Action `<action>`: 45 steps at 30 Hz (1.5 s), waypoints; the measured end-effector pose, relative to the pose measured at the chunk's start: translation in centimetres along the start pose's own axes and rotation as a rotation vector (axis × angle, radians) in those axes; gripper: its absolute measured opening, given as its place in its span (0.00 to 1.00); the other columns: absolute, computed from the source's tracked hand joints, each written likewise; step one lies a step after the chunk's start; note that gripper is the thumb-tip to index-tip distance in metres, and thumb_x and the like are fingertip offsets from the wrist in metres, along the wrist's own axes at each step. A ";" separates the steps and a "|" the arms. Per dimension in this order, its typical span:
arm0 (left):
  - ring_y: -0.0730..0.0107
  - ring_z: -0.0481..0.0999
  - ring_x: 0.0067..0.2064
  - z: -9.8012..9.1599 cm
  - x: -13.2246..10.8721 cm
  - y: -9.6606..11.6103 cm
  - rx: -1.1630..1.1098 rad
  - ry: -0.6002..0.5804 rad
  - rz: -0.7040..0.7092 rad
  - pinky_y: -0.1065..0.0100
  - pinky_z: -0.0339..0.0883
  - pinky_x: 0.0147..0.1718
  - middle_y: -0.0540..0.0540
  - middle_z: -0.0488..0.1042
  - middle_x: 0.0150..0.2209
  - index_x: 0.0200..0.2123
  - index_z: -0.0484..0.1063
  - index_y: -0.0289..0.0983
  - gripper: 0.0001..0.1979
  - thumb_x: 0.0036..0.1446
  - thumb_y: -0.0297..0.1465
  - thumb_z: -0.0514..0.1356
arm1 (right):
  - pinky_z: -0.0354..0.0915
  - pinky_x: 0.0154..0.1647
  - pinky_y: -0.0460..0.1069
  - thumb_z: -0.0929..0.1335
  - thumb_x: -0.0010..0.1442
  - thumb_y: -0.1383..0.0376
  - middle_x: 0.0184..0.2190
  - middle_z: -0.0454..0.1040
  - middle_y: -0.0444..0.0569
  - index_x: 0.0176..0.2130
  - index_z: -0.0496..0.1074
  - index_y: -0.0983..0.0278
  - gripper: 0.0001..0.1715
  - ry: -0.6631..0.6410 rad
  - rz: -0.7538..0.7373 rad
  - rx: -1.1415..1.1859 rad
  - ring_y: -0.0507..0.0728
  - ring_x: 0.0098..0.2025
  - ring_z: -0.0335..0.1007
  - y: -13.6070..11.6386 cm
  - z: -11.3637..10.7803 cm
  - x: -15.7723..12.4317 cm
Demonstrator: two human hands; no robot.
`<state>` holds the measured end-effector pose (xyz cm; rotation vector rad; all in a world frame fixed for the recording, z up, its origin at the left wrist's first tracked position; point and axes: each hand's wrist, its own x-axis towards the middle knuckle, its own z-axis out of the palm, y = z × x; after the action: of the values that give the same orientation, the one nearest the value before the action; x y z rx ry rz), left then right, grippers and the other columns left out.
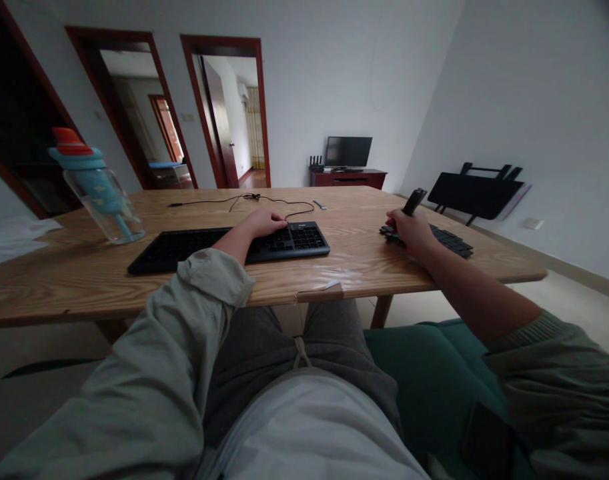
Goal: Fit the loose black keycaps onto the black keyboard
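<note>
The black keyboard (311, 240) lies along the table's near side, several keys of its number pad in view. My left hand (264, 223) rests on its far edge, fingers curled over and thumb on top, holding it. Right of the keyboard, my right hand (409, 227) is closed around a thick black handle (415, 200) that sticks up from the fist. The handle's lower end is hidden by the hand, so its kind cannot be told. Under and beside that hand lie several loose black keycaps (451, 241) in a flat cluster.
A clear bottle (104, 193) with a red and blue lid stands at the table's left, near white plastic (14, 237). A thin black cable (249, 197) and a small blue-white brush-like item (320, 205) lie behind the keyboard. Brown tape (319, 293) covers part of the near edge.
</note>
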<state>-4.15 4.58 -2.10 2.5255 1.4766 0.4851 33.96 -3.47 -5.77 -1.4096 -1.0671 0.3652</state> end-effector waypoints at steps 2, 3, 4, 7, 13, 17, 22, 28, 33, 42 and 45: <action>0.62 0.79 0.41 0.0 0.0 0.1 -0.005 -0.004 -0.006 0.67 0.67 0.41 0.45 0.83 0.42 0.46 0.83 0.37 0.18 0.62 0.40 0.59 | 0.62 0.22 0.47 0.70 0.53 0.63 0.24 0.74 0.48 0.24 0.71 0.63 0.08 -0.004 0.006 -0.006 0.53 0.26 0.69 -0.3 0.0 -0.3; 0.62 0.79 0.41 -0.1 0.0 0.1 -0.008 -0.006 -0.010 0.67 0.67 0.41 0.45 0.83 0.42 0.46 0.83 0.37 0.18 0.62 0.40 0.59 | 0.62 0.22 0.47 0.70 0.53 0.63 0.24 0.74 0.48 0.24 0.70 0.63 0.08 -0.005 0.009 -0.002 0.53 0.25 0.69 -0.5 0.0 -0.4; 0.62 0.79 0.41 -0.1 -0.1 0.1 -0.009 -0.007 -0.012 0.67 0.67 0.40 0.45 0.83 0.42 0.46 0.83 0.37 0.18 0.62 0.40 0.59 | 0.63 0.22 0.47 0.70 0.53 0.64 0.23 0.74 0.48 0.24 0.70 0.63 0.08 -0.005 0.012 0.008 0.53 0.25 0.69 -0.7 0.0 -0.6; 0.62 0.79 0.41 -0.1 -0.1 0.1 -0.009 -0.005 -0.003 0.67 0.67 0.41 0.45 0.83 0.43 0.46 0.83 0.37 0.18 0.62 0.40 0.59 | 0.65 0.21 0.46 0.69 0.53 0.65 0.23 0.74 0.48 0.24 0.70 0.63 0.07 -0.005 0.046 0.060 0.53 0.25 0.70 -1.3 0.0 -1.0; 0.60 0.79 0.42 -0.2 0.0 0.2 -0.002 0.011 -0.005 0.66 0.67 0.43 0.44 0.83 0.43 0.44 0.84 0.37 0.16 0.61 0.39 0.60 | 0.68 0.21 0.45 0.68 0.54 0.66 0.24 0.74 0.48 0.26 0.69 0.62 0.06 -0.015 0.105 0.134 0.52 0.24 0.70 -1.6 0.1 -1.4; 0.60 0.79 0.43 -0.1 0.0 0.2 -0.006 0.008 -0.019 0.66 0.68 0.43 0.44 0.84 0.43 0.44 0.84 0.38 0.16 0.62 0.39 0.60 | 0.69 0.20 0.45 0.68 0.54 0.65 0.26 0.75 0.49 0.26 0.70 0.62 0.05 -0.022 0.113 0.145 0.53 0.25 0.71 -1.5 0.1 -1.3; 0.60 0.79 0.44 -0.1 0.1 0.0 0.006 0.010 -0.006 0.66 0.67 0.43 0.43 0.83 0.45 0.45 0.83 0.37 0.16 0.62 0.39 0.60 | 0.71 0.22 0.46 0.68 0.51 0.67 0.30 0.77 0.52 0.25 0.71 0.63 0.04 -0.031 0.115 0.155 0.54 0.29 0.73 -1.3 0.1 -1.1; 0.61 0.79 0.43 0.0 0.2 -0.1 -0.022 0.008 -0.003 0.67 0.67 0.43 0.45 0.84 0.43 0.43 0.84 0.39 0.15 0.62 0.39 0.60 | 0.72 0.22 0.46 0.68 0.49 0.67 0.34 0.78 0.52 0.22 0.69 0.63 0.06 -0.050 0.114 0.168 0.54 0.30 0.73 -0.9 0.1 -0.8; 0.61 0.79 0.44 0.0 0.2 -0.2 -0.020 0.012 -0.021 0.67 0.68 0.43 0.45 0.84 0.43 0.44 0.84 0.39 0.16 0.61 0.40 0.61 | 0.73 0.22 0.46 0.68 0.47 0.68 0.35 0.78 0.52 0.20 0.67 0.63 0.07 -0.043 0.108 0.173 0.56 0.33 0.74 -1.0 0.1 -0.8; 0.60 0.79 0.44 0.0 0.3 -0.2 -0.017 0.011 -0.037 0.67 0.67 0.45 0.43 0.83 0.46 0.46 0.83 0.37 0.16 0.62 0.39 0.61 | 0.73 0.24 0.45 0.67 0.44 0.66 0.42 0.75 0.54 0.19 0.65 0.63 0.07 -0.068 0.116 0.199 0.58 0.42 0.70 -1.7 0.0 -1.4; 0.60 0.79 0.43 -0.1 0.3 -0.2 -0.007 0.008 -0.035 0.67 0.68 0.44 0.43 0.83 0.45 0.46 0.83 0.38 0.17 0.62 0.40 0.61 | 0.74 0.24 0.45 0.67 0.44 0.66 0.41 0.74 0.53 0.21 0.68 0.63 0.03 -0.068 0.122 0.192 0.57 0.41 0.69 -1.8 0.0 -1.5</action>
<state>-4.23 4.95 -2.05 2.4909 1.5160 0.4953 32.55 -4.99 -4.66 -1.3007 -0.9759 0.5922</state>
